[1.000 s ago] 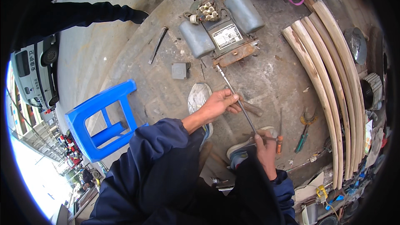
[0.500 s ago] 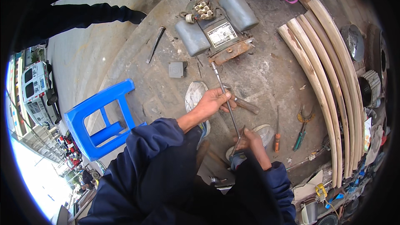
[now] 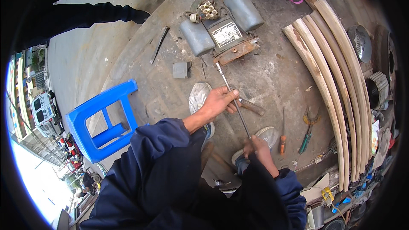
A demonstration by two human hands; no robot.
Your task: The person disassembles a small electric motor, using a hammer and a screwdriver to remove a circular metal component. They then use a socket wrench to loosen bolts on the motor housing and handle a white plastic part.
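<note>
Seen from the head camera, a person's left hand (image 3: 219,102) clamps its fingers around a steel rod (image 3: 243,120) near the middle, while the right hand (image 3: 258,147) closes on the near end. The far end sits at a corner of the rusty bracket (image 3: 234,53) of a grey motor (image 3: 227,34) on the ground; whether it engages anything cannot be told. The motor's terminals (image 3: 208,10) lie exposed, but the bracket appears in place, so the work looks unfinished. A screwdriver (image 3: 283,144) and pliers (image 3: 305,141) lie nearby, out of hand.
</note>
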